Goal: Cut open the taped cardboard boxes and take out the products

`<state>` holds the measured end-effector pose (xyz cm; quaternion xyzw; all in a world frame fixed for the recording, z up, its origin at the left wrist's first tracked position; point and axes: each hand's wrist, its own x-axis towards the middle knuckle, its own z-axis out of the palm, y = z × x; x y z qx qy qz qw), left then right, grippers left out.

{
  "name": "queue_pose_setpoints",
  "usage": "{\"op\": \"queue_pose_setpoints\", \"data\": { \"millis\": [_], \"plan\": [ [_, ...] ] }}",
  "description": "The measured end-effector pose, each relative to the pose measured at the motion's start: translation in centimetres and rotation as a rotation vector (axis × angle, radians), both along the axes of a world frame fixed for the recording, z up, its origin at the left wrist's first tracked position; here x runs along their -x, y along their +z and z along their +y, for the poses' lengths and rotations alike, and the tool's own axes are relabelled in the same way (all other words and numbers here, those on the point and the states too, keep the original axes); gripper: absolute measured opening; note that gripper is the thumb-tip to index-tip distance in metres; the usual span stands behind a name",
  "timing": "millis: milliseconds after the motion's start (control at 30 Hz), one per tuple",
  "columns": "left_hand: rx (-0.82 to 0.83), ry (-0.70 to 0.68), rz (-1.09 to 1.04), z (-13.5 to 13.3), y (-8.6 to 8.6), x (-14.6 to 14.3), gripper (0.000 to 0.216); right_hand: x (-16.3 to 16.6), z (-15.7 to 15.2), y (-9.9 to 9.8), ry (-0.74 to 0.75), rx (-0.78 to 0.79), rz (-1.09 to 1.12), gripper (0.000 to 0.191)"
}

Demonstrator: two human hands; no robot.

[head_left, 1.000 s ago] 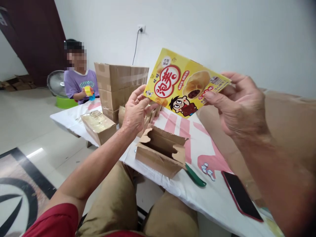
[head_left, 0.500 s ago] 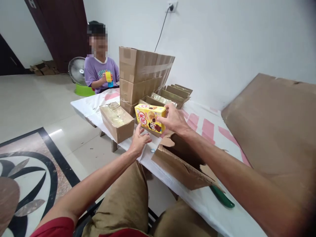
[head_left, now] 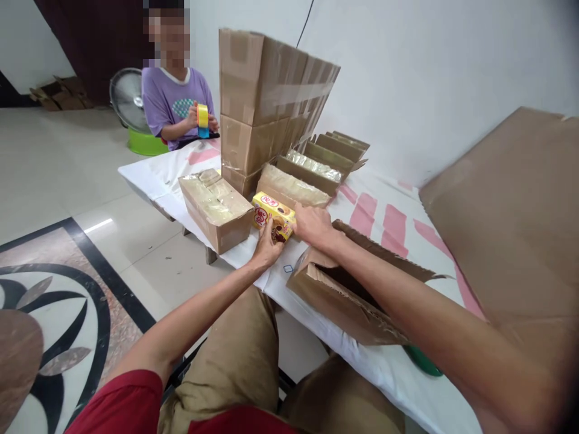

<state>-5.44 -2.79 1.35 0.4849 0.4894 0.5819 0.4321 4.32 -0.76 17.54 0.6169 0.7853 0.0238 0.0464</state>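
Observation:
A small yellow snack box (head_left: 274,212) rests low on the white cloth-covered table (head_left: 389,226), between a taped brown carton (head_left: 216,208) and an open, torn brown carton (head_left: 348,289). My left hand (head_left: 266,246) grips the box's near face with closed fingers. My right hand (head_left: 312,225) clasps its right end from above. Both of my forearms reach forward over my knees.
A stack of taped cartons (head_left: 266,102) stands behind the box, with open cartons (head_left: 316,166) of wrapped packs beside it. A large cardboard sheet (head_left: 511,223) fills the right. A green object (head_left: 423,360) peeks from under the torn carton. A person in purple (head_left: 174,105) sits at the far end holding tape.
The yellow box came down from in front of my face to the table beside the taped carton. Both hands followed it forward, and my view shifted downward and closer.

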Motion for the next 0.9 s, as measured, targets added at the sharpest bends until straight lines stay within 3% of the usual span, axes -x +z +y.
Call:
{"op": "queue_pose_setpoints", "data": {
  "millis": [100, 233, 433, 733, 900],
  "plan": [
    [0.082, 0.015, 0.170, -1.3, 0.4, 0.8, 0.094, -1.2, -1.4, 1.2, 0.067, -0.035, 0.012, 0.035],
    [0.124, -0.152, 0.635, -3.6, 1.5, 1.5, 0.058, -4.7, -4.6, 3.4, 0.169, -0.112, 0.155, 0.023],
    [0.210, -0.278, 0.878, -4.5, 2.4, -0.3, 0.015, -11.0, -9.5, 5.3, 0.250, -0.241, 0.439, 0.018],
    [0.285, -0.244, 0.980, -4.4, 3.4, -1.5, 0.007, -16.6, -14.7, 4.0, 0.254, -0.349, 0.515, 0.010],
    [0.272, -0.171, 0.849, -5.8, 4.1, 0.5, 0.006, -18.9, -18.0, 4.0, 0.164, -0.441, 0.543, 0.010]
  ]
}}
